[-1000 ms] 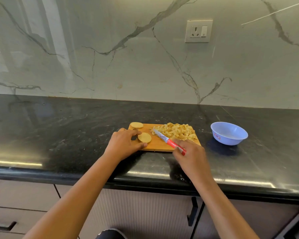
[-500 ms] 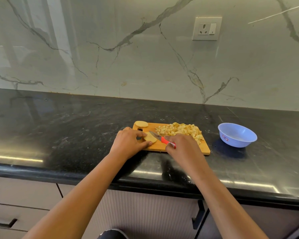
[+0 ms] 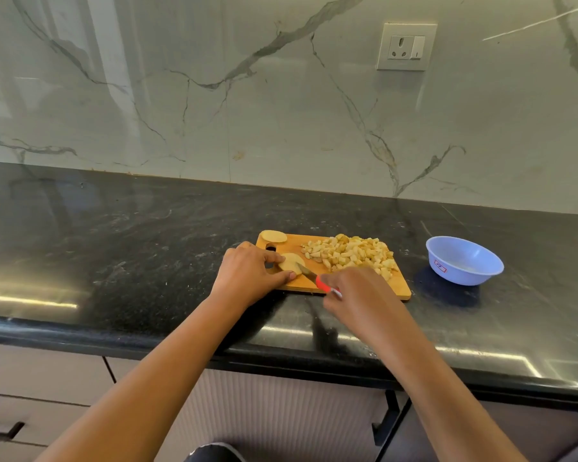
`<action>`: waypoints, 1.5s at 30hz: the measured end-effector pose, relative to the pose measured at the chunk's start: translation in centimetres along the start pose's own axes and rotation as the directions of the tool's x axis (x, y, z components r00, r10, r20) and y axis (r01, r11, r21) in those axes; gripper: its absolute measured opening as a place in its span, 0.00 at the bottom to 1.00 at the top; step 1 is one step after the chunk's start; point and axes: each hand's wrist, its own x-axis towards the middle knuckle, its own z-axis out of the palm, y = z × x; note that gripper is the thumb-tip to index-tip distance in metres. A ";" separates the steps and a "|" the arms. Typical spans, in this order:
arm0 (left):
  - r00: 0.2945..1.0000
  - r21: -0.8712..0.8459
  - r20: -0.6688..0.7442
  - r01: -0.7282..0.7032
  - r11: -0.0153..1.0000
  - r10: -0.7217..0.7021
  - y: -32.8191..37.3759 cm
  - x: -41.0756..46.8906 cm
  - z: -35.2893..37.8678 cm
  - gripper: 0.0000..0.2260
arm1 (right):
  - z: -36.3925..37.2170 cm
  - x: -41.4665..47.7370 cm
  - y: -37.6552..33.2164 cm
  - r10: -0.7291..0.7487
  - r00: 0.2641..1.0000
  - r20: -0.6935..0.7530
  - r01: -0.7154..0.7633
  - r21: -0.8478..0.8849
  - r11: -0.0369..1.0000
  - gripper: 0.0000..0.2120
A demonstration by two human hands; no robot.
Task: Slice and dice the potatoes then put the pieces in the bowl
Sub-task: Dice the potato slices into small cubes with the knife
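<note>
Since a second ago, my right hand has swung the knife leftward, away from the diced pile, so the blade now meets the potato slice that my left hand steadies.

View from above my own forearms, which reach over a black, speckled stone desk. A wooden cutting board lies on the desk near its front edge. My left fingers are curled, forefinger and thumb pinching the round, pale potato slice by its left edge, flat on the left part of the board. My right fingers are wrapped round the knife's red handle; the short blade angles up and left, its tip touching the near right side of the slice. I cannot tell how deep it has cut.

A second slice lies at the board's far left corner, apart from the one I hold. The diced potato, a heap of small yellow cubes, covers the right half of the board, just beyond my right hand.

A light blue plastic bowl stands upright on the desk to the right of the board, not touching it.

Behind the desk rises a grey marble wall with dark veins and a white power socket. Pale cabinet fronts sit beneath the desk edge.
</note>
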 end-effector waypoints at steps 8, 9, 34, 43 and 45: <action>1.000 -0.042 0.004 0.011 0.999 -0.011 0.2 -0.3 -0.4 0.24 | -2.7 -3.9 0.4 0.070 0.998 0.003 -0.070 0.038 0.997 0.16; 1.000 -0.042 0.010 0.011 0.999 -0.010 0.2 -0.4 -0.5 0.24 | -2.9 -3.9 0.6 0.083 0.996 -0.029 -0.081 0.070 0.994 0.14; 0.999 -0.076 -0.029 0.012 0.997 -0.015 0.2 -0.4 -0.7 0.21 | 0.5 3.1 -1.2 0.051 0.993 -0.110 -0.048 0.023 0.999 0.17; 0.999 -0.080 -0.047 0.016 0.997 -0.019 0.4 -0.6 -0.8 0.20 | 1.3 1.5 -1.8 0.003 1.000 -0.027 -0.005 -0.096 0.995 0.13; 0.999 -0.085 -0.031 0.025 0.996 -0.027 0.5 -0.6 -0.9 0.20 | 0.9 -0.5 -1.4 0.005 1.000 -0.005 -0.006 -0.075 0.997 0.14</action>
